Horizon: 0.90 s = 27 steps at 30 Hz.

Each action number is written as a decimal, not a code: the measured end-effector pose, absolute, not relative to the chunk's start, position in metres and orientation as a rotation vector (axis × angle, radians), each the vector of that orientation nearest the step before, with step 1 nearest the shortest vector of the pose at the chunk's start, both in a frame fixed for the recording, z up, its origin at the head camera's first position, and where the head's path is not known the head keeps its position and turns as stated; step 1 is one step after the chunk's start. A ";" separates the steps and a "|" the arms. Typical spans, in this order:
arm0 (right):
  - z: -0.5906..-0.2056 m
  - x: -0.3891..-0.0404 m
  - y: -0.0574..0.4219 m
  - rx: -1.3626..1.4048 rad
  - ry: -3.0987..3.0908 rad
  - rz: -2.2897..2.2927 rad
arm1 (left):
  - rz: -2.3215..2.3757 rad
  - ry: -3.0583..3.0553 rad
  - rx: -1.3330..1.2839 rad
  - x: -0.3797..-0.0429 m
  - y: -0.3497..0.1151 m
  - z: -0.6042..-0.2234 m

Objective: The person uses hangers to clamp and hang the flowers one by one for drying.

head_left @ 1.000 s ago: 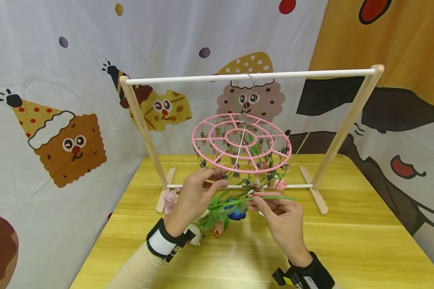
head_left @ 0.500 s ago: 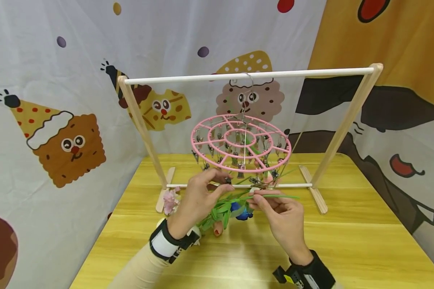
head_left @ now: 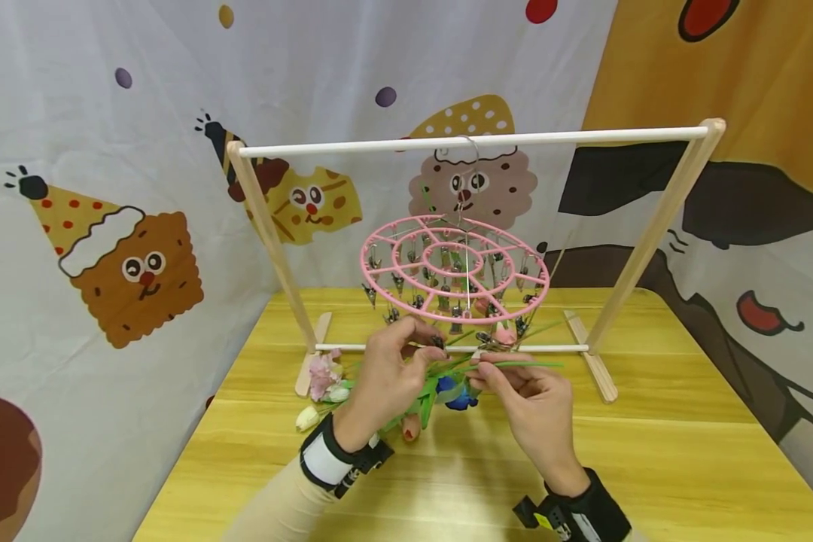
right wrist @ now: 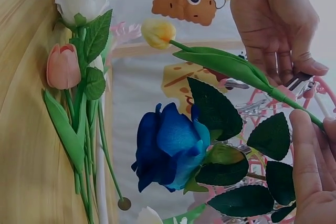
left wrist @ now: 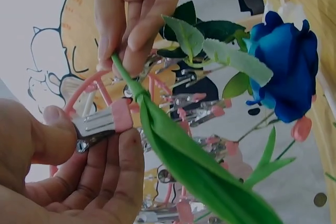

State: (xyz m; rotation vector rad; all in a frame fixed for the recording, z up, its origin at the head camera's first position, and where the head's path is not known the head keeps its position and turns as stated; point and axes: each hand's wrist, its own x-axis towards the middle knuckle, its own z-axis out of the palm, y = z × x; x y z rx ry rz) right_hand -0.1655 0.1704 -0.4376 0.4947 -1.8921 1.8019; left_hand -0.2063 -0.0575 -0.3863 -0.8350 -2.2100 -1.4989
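My left hand pinches a metal clip with pink tips between thumb and fingers. This clip belongs to the pink round hanger. My right hand pinches the green stem of a yellow tulip between thumb and fingertips. The clip's tips are close beside the stem; whether they touch it I cannot tell. A blue rose with dark green leaves hangs near both hands.
The hanger, with several other clips, hangs from the white bar of a wooden stand. On the wooden table lie more flowers, including a white rose, a peach tulip and a pink flower.
My left hand has moved right with the clip, closer to my right hand. The hanger has turned a little. My right hand has stayed nearly in place, still holding the stem.
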 end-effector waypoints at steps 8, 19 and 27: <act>-0.434 -0.165 0.173 0.490 -1.869 1.836 | -1.556 -2.181 -0.778 -0.203 -0.052 -0.388; -0.431 -0.164 0.175 0.496 -1.861 1.840 | -1.611 -2.103 -0.710 -0.204 -0.047 -0.393; -0.432 -0.165 0.175 0.466 -1.871 1.832 | -1.652 -2.063 -0.661 -0.203 -0.041 -0.395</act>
